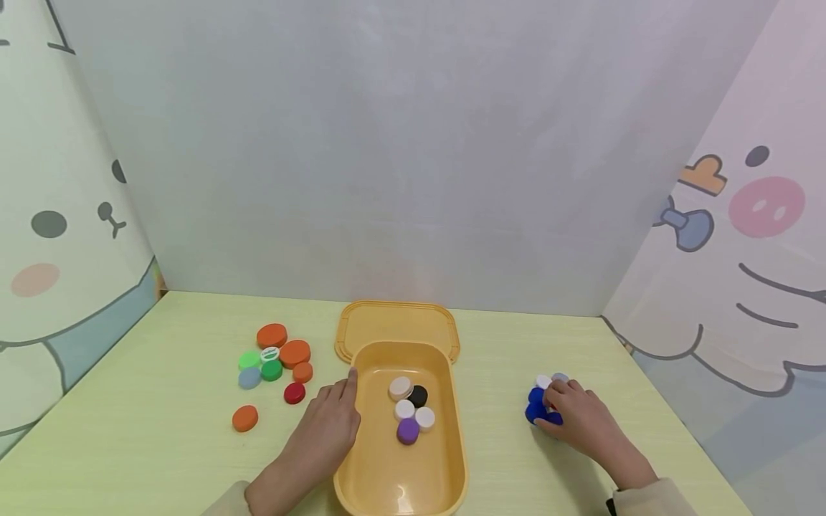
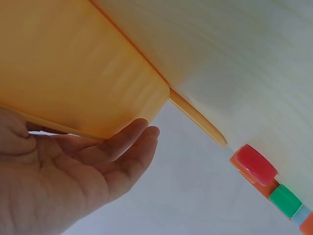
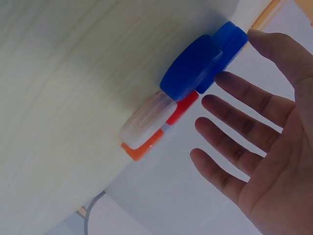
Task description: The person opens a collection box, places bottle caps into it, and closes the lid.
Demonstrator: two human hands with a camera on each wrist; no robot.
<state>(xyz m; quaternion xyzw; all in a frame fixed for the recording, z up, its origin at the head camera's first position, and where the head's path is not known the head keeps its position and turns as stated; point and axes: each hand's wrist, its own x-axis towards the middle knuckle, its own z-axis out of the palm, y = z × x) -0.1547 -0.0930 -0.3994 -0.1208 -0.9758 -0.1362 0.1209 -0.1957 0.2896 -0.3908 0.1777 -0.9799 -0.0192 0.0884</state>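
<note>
A yellow plastic box (image 1: 413, 487) stands in the middle, holding several bottle caps: white ones, a black one (image 1: 418, 396) and a purple one (image 1: 408, 431). My left hand (image 1: 328, 428) holds its left rim; in the left wrist view the fingers (image 2: 128, 139) lie along the outer wall, the thumb mostly hidden. On the right, my right hand (image 1: 584, 419) reaches over a cluster of caps. Its fingers are spread and slightly bent beside the blue caps (image 3: 191, 68), the thumb tip close to one. A pale translucent cap (image 3: 149, 120), a red cap (image 3: 182, 108) and an orange cap (image 3: 142, 149) lie beyond.
Behind the box lies its yellow lid (image 1: 396, 322), flat on the table. Several caps are spread to the left, among them orange caps (image 1: 295, 353), a green cap (image 1: 272, 370), a red cap (image 1: 294, 393) and a light blue cap (image 1: 249, 378). A grey wall (image 1: 387, 158) closes the back.
</note>
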